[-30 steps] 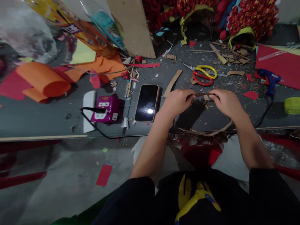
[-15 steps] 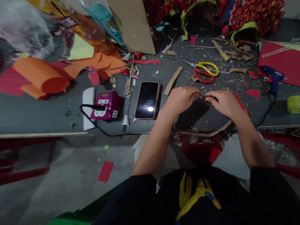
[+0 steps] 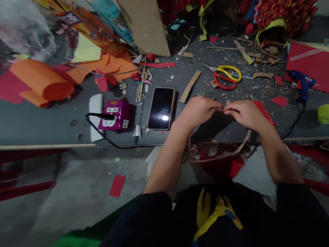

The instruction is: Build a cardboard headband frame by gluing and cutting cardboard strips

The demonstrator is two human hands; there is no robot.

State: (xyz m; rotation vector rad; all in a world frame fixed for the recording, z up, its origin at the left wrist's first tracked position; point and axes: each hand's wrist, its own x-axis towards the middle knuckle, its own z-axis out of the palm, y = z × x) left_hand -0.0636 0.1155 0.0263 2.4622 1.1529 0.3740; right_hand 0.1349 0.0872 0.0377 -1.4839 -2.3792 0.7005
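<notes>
A thin brown cardboard strip point(image 3: 218, 159) is bent into a loop that hangs over the table's front edge, toward my body. My left hand point(image 3: 203, 109) pinches one part of it, with fingers closed and knuckles up. Close by on the right, my right hand point(image 3: 241, 111) pinches the strip too, the fingertips of both hands nearly meeting. Most of the held part is hidden under my fingers. Just beyond my hands lie scissors point(image 3: 227, 78) with one yellow and one red handle. A flat cardboard piece point(image 3: 190, 86) rests beyond my left wrist.
A phone point(image 3: 161, 109) and a purple power socket block point(image 3: 117, 116) with a black cable lie left. On the right are a blue glue gun point(image 3: 303, 84), red sheets point(image 3: 308, 65) and green tape point(image 3: 323, 114). Orange paper point(image 3: 42, 82) and red flower decorations point(image 3: 285, 15) stand behind.
My hands have drawn slightly closer together, covering more of the held cardboard. The hanging loop of the strip has dropped lower and nearer my body. The view has shifted a little.
</notes>
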